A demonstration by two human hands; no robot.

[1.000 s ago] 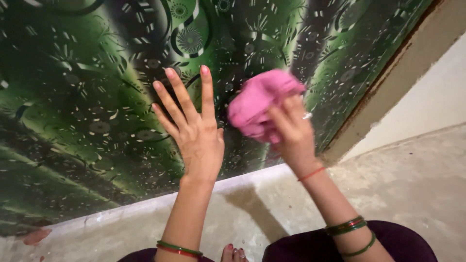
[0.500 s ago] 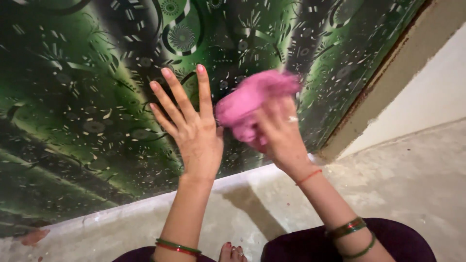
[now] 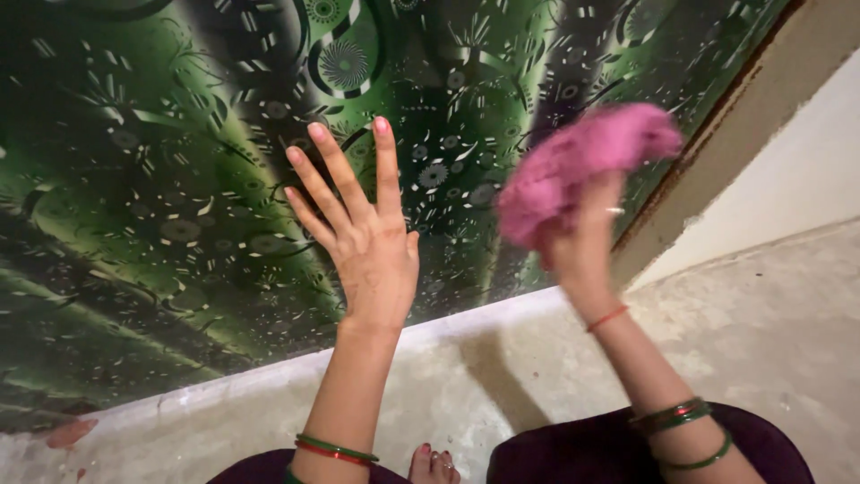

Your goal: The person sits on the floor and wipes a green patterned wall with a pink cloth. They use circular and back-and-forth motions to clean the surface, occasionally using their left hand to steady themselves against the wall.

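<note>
Mid-wipe, the right hand (image 3: 582, 242) clenched a pink cloth (image 3: 582, 161) against the green patterned panel (image 3: 179, 179) while the left hand (image 3: 363, 237) lay flat, fingers spread; the next stroke likely needed steady pressure.

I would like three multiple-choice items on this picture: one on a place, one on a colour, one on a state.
1. Where is the left hand?
A. flat on the patterned green panel
B. on the concrete floor
C. on the knee

2. What colour is the cloth?
A. white
B. pink
C. blue

3. What does the right hand do?
A. lies open
B. grips the bunched cloth
C. points with one finger

Answers: 1 A, the spread fingers lie against the panel; 2 B, it is plainly pink; 3 B, the fingers are closed on it.
</note>
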